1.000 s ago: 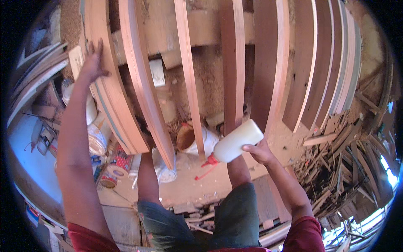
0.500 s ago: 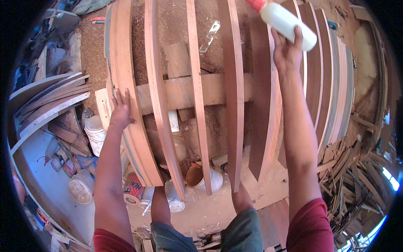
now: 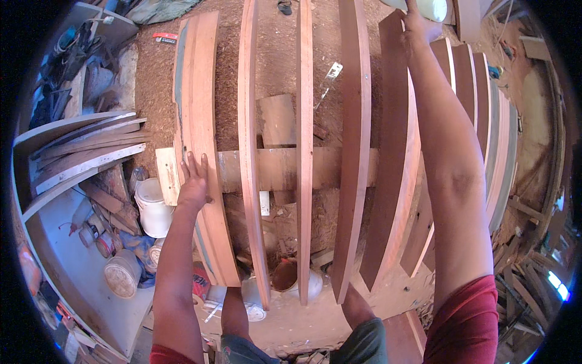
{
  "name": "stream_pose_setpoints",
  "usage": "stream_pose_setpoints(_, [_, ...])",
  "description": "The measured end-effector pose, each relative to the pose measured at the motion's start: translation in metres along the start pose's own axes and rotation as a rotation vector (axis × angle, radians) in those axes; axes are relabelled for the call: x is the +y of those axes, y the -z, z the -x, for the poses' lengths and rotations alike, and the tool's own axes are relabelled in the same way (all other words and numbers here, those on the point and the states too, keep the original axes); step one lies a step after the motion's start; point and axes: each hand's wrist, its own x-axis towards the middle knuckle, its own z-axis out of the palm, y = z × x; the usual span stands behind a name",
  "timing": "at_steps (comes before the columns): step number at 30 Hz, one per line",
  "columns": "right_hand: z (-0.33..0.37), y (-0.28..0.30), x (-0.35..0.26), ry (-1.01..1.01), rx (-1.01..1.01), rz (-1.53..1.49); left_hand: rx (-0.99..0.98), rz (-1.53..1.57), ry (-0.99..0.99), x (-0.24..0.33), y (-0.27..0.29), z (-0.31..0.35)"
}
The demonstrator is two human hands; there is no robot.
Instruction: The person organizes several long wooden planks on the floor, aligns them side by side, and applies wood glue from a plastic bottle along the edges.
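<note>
My left hand (image 3: pixel 194 185) lies with its fingers spread on the leftmost curved wooden plank (image 3: pixel 205 109), which has a bluish-grey strip along its left side. At the far end, my right arm reaches out and my right hand (image 3: pixel 418 29) holds a whitish plastic bottle (image 3: pixel 433 8), cut off by the top edge of the picture. Beneath that arm are a dark-faced curved plank (image 3: pixel 388 145) and more planks to its right. Between my hands, several slimmer curved strips (image 3: pixel 305 133) stand on edge, spaced apart, over a wooden crosspiece (image 3: pixel 276 170).
White buckets (image 3: pixel 154 212) stand left of the planks, and another bucket (image 3: pixel 309 285) sits under their near ends. A pale cabinet-like shell (image 3: pixel 73 255) holds tubs and offcuts at the left. Scrap wood (image 3: pixel 521 297) is piled at the right. Sawdust (image 3: pixel 230 36) covers the ground.
My right hand has carried the bottle farther away, partly out of the picture. The view has shifted, so the planks appear lower and farther right. My left hand stays on its plank.
</note>
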Motion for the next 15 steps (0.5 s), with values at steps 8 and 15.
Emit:
stream_pose_setpoints(8, [-0.013,-0.008,0.011,0.06,-0.074,0.108,-0.013,0.002,0.018,-0.001,0.001,0.002])
stream_pose_setpoints(15, [-0.018,0.0,0.012,0.067,-0.124,0.153,-0.017,-0.013,0.012,0.001,0.005,0.003])
